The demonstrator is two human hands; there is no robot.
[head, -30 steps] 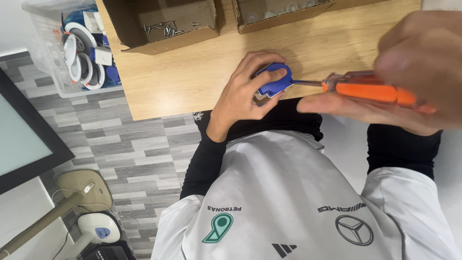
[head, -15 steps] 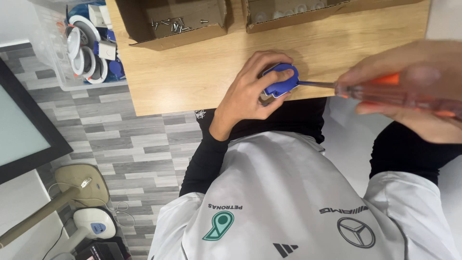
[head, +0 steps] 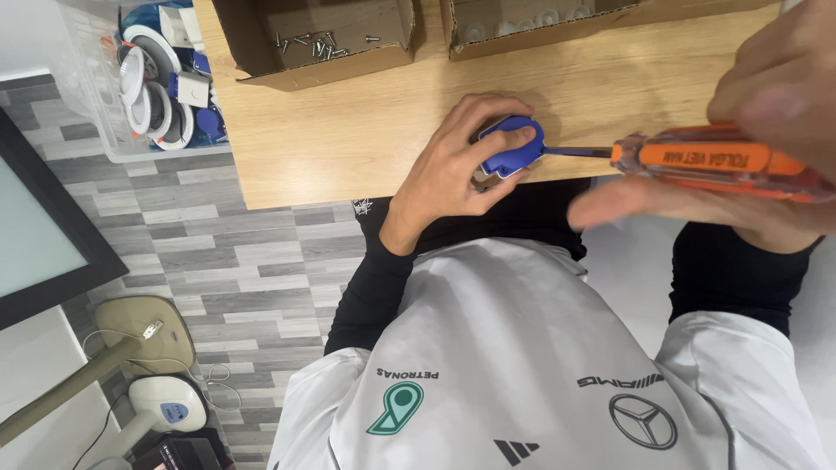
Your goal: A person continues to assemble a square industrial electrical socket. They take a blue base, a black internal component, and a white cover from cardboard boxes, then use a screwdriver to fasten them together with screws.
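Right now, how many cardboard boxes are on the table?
2. One box sits at the table's far left, holding loose screws; the other box is to its right, partly cut off by the frame.

A light wooden table (head: 348, 139) stands over a floor (head: 235, 261) of grey plank-pattern tiles. A dark-framed panel (head: 43, 235) leans at the left edge. Two open cardboard boxes (head: 313, 65) sit along the table's far side, and a clear plastic bin (head: 96, 96) stands beside it.

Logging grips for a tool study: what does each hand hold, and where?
Left hand grips small blue plastic part around its body; right hand holds orange-handled screwdriver by the handle.
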